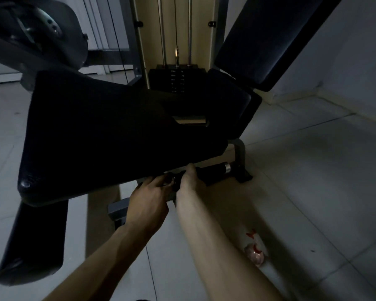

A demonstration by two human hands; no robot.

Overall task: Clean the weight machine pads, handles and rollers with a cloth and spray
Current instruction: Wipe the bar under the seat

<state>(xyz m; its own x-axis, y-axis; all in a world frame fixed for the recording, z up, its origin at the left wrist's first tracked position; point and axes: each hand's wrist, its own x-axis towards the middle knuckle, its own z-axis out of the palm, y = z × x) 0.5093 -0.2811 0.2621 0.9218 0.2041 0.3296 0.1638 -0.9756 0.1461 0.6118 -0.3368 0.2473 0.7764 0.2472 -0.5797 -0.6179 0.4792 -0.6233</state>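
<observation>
Wiping the handle (213,171) beneath the seat pad (96,131) appears current: right hand (188,179) grips its near end; left hand (148,192) fingers curl, contents indiscernible. Next, work toward the chrome cap (226,167); spray bottle (255,252) lies on the floor (313,170).

dim, underexposed, deep shadows, wide-angle bending at edges, soft detail

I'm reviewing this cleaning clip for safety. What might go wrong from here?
1. The left hand and right hand work close together under the edge of the seat pad, beside the black handle. Fingers might get pinched if a part shifts.
2. What looks like the spray bottle lies on the floor next to the right forearm. It may be knocked or stepped on.
3. The light is dim, so dirt is easily missed.
</observation>
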